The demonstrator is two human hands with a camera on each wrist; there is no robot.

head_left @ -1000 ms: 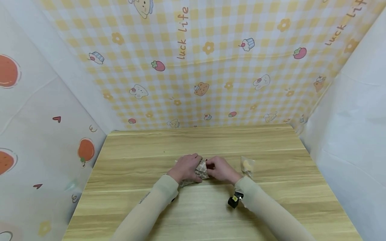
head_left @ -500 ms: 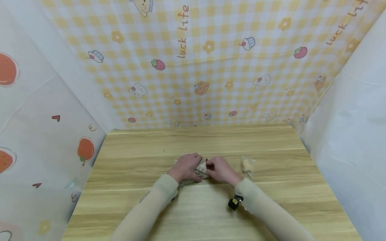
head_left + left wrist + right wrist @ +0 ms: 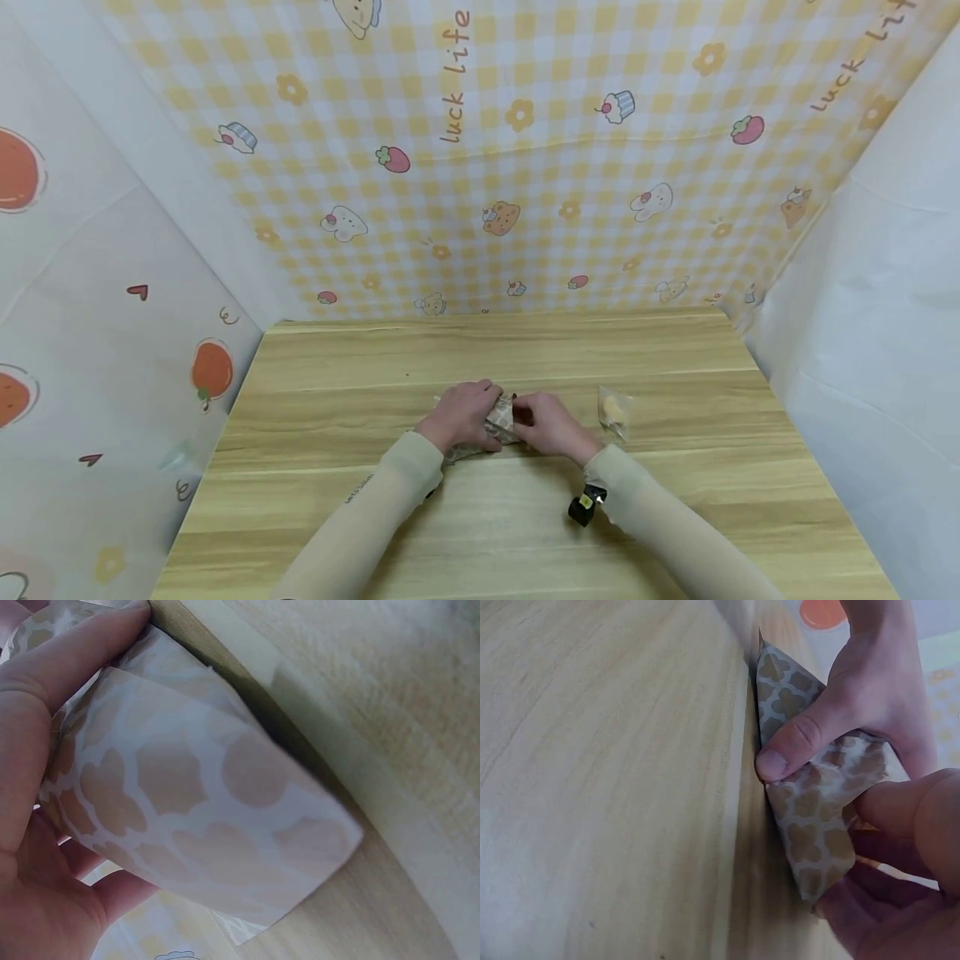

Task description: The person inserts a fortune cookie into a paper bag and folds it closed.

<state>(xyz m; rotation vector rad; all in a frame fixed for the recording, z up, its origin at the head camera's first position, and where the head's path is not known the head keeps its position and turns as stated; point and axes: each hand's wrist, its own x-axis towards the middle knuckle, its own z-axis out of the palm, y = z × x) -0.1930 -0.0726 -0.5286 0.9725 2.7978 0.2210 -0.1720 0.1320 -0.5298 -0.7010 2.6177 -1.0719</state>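
A packet of tan paper with a white lattice print [image 3: 501, 419] lies near the middle of the table, held between both hands. My left hand [image 3: 462, 417] grips it from above, thumb on the near side and fingers over the far side. In the left wrist view, a broad creased end of the patterned paper [image 3: 202, 802] juts out past that hand. At the right end, my right hand [image 3: 553, 425] pinches the paper with curled fingers. The right wrist view shows its fingertips [image 3: 838, 909] at the folded edge. What is inside the paper is hidden.
To the right of the hands, a small clear bag [image 3: 615, 414] with a pale yellowish thing in it lies on the wood-grain table [image 3: 480, 533]. A checked cloth wall [image 3: 480, 175] rises behind the table's back edge, and white sheets hang on both sides.
Both hands and the packet stay almost where they were; my right fingers shift only slightly at the paper's end. The head view has tilted down a touch.
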